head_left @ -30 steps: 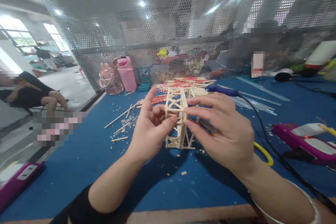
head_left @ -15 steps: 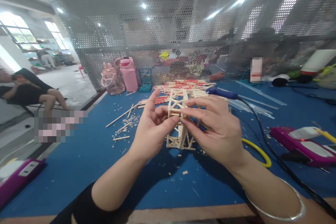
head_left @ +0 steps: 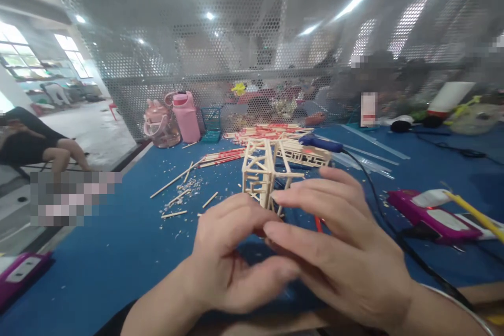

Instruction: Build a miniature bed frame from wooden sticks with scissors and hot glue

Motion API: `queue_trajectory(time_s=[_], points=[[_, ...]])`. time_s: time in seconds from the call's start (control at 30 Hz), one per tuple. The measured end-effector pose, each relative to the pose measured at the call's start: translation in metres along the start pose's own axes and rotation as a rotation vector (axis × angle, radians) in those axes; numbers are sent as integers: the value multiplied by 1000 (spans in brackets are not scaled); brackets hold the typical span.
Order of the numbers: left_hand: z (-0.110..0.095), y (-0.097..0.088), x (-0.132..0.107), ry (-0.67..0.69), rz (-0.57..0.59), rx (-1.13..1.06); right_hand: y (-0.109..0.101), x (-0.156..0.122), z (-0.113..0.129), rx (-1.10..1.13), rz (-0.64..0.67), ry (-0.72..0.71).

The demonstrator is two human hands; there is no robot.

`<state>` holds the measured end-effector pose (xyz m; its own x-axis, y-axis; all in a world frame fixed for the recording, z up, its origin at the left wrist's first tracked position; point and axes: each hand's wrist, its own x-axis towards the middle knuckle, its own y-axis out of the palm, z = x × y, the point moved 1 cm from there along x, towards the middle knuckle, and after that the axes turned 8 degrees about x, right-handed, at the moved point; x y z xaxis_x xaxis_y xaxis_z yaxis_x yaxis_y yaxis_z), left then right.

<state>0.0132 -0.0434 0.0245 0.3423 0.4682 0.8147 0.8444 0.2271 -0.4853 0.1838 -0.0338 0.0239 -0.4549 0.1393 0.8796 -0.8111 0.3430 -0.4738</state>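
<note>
A small frame [head_left: 268,173] built of thin wooden sticks stands upright on the blue table, just beyond my hands. My left hand [head_left: 232,252] is held in front of it, fingers bent and thumb reaching to the right. My right hand [head_left: 342,252] meets it from the other side, its fingertips against the left fingers. Anything between the fingertips is hidden. Behind my right fingers lies a second stick piece [head_left: 307,156]. Above that piece rests a blue-handled tool [head_left: 321,143] on a black cord. A red item [head_left: 318,224] shows partly behind my right hand.
Loose sticks [head_left: 169,185] and crumbs lie left on the table [head_left: 118,252]; red-marked sticks [head_left: 271,132] are piled behind. Pink bottles [head_left: 187,118] stand at the back, before a perforated metal screen [head_left: 177,47]. Clear strips [head_left: 374,142] and a purple power strip [head_left: 429,215] lie right. A person [head_left: 35,142] sits left.
My hands have come off the stick frame and drawn down toward me, fingertips now together. The frame stays standing on the table. The whole view has shifted slightly.
</note>
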Motion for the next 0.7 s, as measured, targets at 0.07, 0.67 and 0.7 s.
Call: queue_trajectory(time_s=[0.07, 0.67, 0.7], points=[[-3, 1, 3, -24, 90, -23, 1, -2, 5, 5, -19, 14], [64, 3, -3, -752, 32, -661, 11, -9, -224, -445, 840, 982], [63, 6, -4, -756, 89, -703, 11, -9, -224, -442, 828, 967]])
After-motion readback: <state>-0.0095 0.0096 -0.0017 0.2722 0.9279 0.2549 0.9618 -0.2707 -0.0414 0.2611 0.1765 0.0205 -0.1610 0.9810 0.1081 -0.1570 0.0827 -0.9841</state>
